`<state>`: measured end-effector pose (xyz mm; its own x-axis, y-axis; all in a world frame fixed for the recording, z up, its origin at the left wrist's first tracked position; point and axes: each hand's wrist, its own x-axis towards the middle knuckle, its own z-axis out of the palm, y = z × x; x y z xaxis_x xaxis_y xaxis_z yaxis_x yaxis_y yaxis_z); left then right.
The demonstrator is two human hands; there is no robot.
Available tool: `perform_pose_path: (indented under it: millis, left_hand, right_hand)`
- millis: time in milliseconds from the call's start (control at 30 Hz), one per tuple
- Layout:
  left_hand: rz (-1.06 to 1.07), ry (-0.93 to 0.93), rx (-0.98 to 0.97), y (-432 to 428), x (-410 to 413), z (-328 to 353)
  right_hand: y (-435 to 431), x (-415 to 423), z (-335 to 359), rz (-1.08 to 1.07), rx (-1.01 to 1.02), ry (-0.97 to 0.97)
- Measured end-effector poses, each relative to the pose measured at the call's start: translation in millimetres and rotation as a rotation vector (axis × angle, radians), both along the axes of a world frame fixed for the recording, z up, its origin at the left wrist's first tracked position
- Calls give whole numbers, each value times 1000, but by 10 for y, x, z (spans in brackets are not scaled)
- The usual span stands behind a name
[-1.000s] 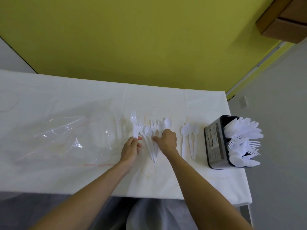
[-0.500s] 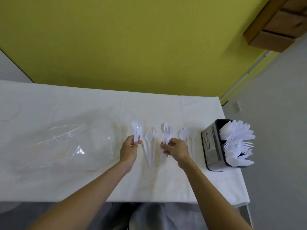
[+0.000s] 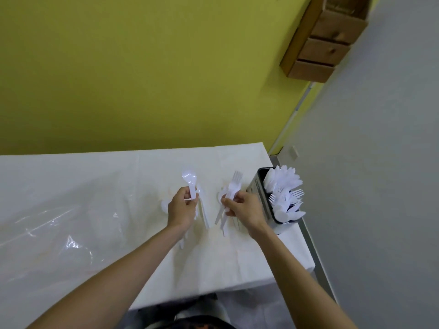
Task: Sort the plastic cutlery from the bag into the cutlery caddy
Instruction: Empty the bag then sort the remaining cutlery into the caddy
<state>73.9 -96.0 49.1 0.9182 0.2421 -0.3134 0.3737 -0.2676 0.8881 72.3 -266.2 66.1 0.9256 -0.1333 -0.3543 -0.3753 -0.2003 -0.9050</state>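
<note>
Both hands have lifted off the surface (image 3: pixel 237 262): left hand (image 3: pixel 181 210) pinches white spoons (image 3: pixel 190 180), right hand (image 3: pixel 244 210) grips forks (image 3: pixel 234 186) just beside the packed cutlery caddy (image 3: pixel 263 198); bag (image 3: pixel 59 233) lies left

The surface (image 3: pixel 118 176) runs across the lower half of the view, with a wall behind it. On its left part lies the bag (image 3: pixel 54 233), spread flat. At its right edge stands the cutlery caddy (image 3: pixel 263 198), with forks and spoons standing in it. Between bag and caddy, above the surface, are the two hands: the left hand (image 3: pixel 180 210) holds spoons (image 3: pixel 190 180) pointing away from the person, and the right hand (image 3: pixel 244 210), just beside the caddy, holds forks (image 3: pixel 234 184). A wooden drawer unit (image 3: pixel 325 39) hangs high on the right.
</note>
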Motion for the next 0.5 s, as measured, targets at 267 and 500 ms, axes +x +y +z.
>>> perform_pose_path:
  millis: [267, 500]
  left_hand:
    - [67, 39, 35, 428, -205, -41]
    - [65, 38, 1, 867, -425, -103]
  right_hand:
    - [451, 124, -415, 179, -211, 185]
    - [994, 256, -761, 227, -396, 197]
